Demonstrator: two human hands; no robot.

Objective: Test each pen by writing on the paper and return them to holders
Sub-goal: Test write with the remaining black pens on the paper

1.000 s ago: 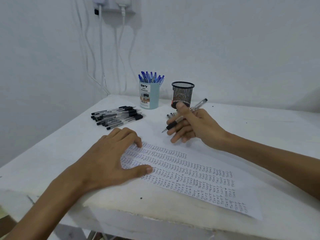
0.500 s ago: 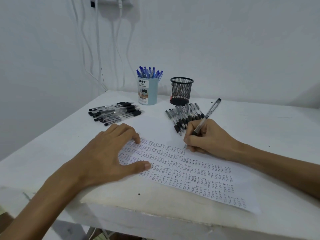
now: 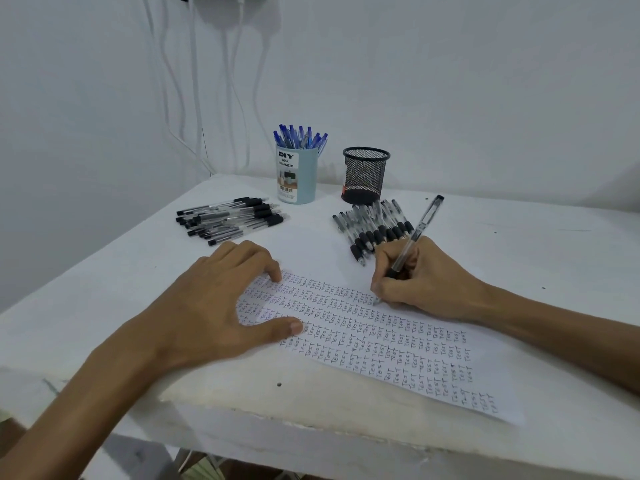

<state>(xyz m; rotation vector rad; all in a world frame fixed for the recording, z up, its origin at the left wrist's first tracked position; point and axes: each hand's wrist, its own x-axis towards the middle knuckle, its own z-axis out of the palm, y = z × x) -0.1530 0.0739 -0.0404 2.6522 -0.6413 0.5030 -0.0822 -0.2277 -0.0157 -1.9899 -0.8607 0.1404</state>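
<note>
A sheet of paper (image 3: 388, 344) covered in rows of the word TEST lies on the white table. My right hand (image 3: 419, 278) grips a clear black pen (image 3: 417, 232) in a writing hold, its tip touching the paper's top row. My left hand (image 3: 221, 306) lies flat on the paper's left end, fingers spread. A pile of black pens (image 3: 230, 220) lies at the left. A second row of black pens (image 3: 374, 230) lies in front of the black mesh holder (image 3: 365, 174). The light blue holder (image 3: 296, 178) stands full of blue pens.
The white table (image 3: 519, 244) meets a white wall at the back and left. White cables (image 3: 194, 98) hang down the wall behind the blue holder. The table's front edge (image 3: 311, 441) runs just below the paper.
My right hand came down from above the table, turned the pen into a writing hold and set its tip on the paper. The left hand stayed on the paper.
</note>
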